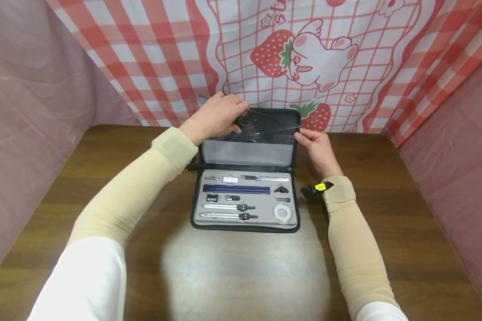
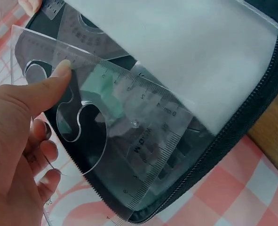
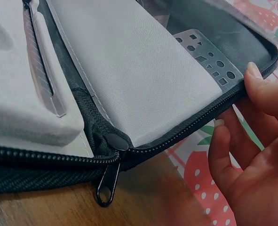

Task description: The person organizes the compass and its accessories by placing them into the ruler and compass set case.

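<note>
A black zip case (image 1: 194,223) lies unfolded on the table, its lid raised against the cloth behind. My left hand (image 1: 218,116) pinches a clear plastic set square (image 2: 143,113) with curved cut-outs, thumb on top and fingers beneath. The set square lies across the lid, above its grey pocket (image 1: 245,154). With thumb and fingers, my right hand (image 1: 317,149) grips the lid's right edge, near a clear stencil (image 3: 211,59) tucked in the pocket. Another clear drawing piece (image 2: 75,35) sticks out of the pocket, partly hidden by the set square.
The case's grey tray holds compasses (image 1: 225,216), dark blue pencils (image 1: 236,189), a sharpener (image 1: 212,198), a white eraser (image 1: 230,179) and a round white dispenser (image 1: 282,213). A brown wooden table (image 1: 389,200) lies beneath; a red-checked strawberry cloth (image 1: 164,58) hangs behind.
</note>
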`<state>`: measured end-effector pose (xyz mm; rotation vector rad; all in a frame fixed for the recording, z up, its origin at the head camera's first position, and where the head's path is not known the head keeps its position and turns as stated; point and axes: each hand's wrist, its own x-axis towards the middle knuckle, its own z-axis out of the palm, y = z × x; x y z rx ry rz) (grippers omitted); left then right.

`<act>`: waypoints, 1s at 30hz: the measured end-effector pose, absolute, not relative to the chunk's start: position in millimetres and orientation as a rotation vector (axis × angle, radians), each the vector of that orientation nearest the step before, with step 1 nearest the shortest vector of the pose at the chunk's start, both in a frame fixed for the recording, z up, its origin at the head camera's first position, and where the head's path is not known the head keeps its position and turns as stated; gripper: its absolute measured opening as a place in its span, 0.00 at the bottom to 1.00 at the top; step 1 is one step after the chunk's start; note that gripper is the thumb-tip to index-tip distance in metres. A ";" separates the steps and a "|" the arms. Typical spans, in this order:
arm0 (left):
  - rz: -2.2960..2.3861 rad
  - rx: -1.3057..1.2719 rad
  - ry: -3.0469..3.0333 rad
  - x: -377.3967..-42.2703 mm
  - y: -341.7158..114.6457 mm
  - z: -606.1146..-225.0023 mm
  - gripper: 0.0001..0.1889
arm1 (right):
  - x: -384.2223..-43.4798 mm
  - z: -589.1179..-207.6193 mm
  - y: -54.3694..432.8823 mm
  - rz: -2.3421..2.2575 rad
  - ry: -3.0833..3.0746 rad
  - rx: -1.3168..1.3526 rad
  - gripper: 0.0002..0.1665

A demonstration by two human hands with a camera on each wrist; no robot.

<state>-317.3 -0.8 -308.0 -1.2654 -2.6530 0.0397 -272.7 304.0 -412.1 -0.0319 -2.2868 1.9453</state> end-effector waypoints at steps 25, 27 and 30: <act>0.059 -1.337 -2.465 -308.8 -8.0 -330.2 0.30 | -269.7 -409.5 302.4 1.893 -2.324 0.028 0.23; 0.057 -1.337 -2.442 -307.9 -9.6 -330.2 0.27 | -270.3 -410.2 302.4 1.902 -2.319 0.040 0.21; 0.081 -1.351 -2.408 -306.3 -10.4 -329.3 0.26 | -271.7 -411.1 303.2 1.919 -2.308 0.033 0.20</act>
